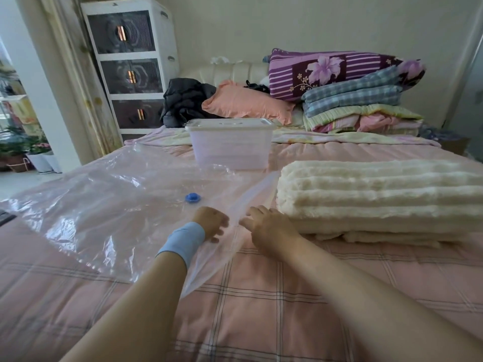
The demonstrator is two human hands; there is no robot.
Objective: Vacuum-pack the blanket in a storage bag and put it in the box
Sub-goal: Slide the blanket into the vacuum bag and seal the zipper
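A clear plastic storage bag (pixel 117 205) with a blue valve (pixel 193 197) lies flat on the left half of the bed. Its open mouth edge runs toward me in the middle. My left hand (pixel 211 223), with a blue wristband, grips one layer of that mouth edge with curled fingers. My right hand (pixel 266 226) is just beside it and holds the mouth edge too. A folded, fluffy cream blanket (pixel 379 199) lies to the right, touching the back of my right hand. The clear box (pixel 231 150) stands behind with its lid on.
The bed (pixel 261 296) has a pink plaid cover. At its head are an orange pillow (pixel 245 103), a dark jacket (pixel 183 103) and a stack of folded quilts (pixel 360 100). A white drawer unit (pixel 130 64) stands at the back left.
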